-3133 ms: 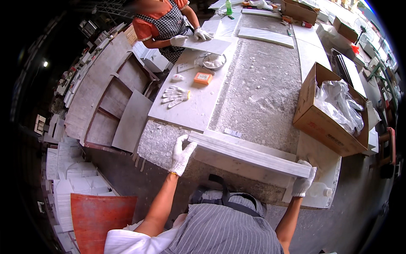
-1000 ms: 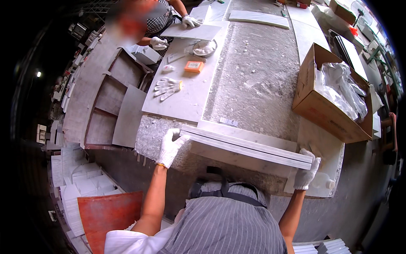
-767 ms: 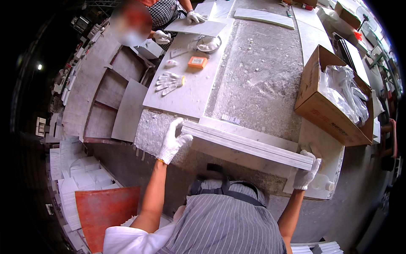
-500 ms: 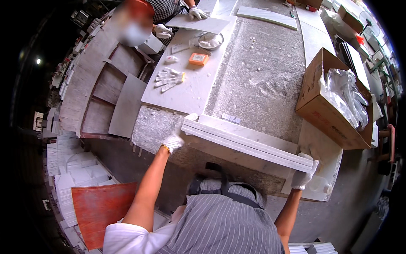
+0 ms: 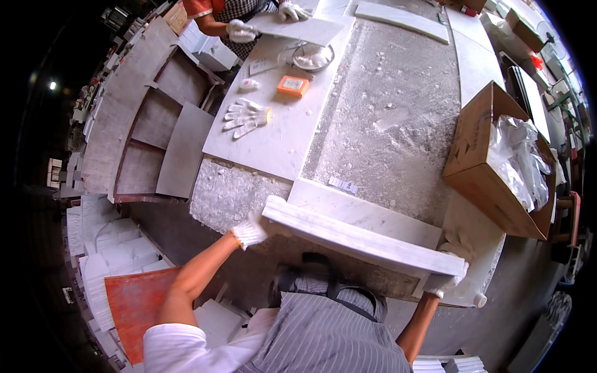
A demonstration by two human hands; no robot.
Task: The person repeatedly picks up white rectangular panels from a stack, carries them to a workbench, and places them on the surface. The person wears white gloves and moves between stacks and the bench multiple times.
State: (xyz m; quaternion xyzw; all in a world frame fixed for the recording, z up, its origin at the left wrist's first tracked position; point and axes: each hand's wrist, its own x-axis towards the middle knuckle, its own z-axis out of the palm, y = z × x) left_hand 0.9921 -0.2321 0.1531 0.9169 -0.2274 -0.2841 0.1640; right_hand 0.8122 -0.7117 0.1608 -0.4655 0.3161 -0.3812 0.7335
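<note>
A stack of long white marble slabs (image 5: 364, 239) is held at its two ends, on edge near the table's front edge. My left hand (image 5: 256, 229), in a white knit glove, is closed on the left end. At the right end my right hand (image 5: 449, 273), gloved too, grips the stack; its fingers are partly hidden behind it. Just beyond the slabs lies another marble slab (image 5: 373, 211) on the table, with a small white label (image 5: 342, 185) past its far edge.
Beyond lie an empty glove (image 5: 246, 118), an orange box (image 5: 293, 86) and a bowl of white material (image 5: 313, 56). A co-worker's gloved hands (image 5: 241, 31) hold a slab (image 5: 297, 28). To the right stands a carton (image 5: 476, 149) with clear plastic in it.
The slab stack has come nearer to my body and tilted, with both hands on it. The co-worker's slab has hardly moved.
</note>
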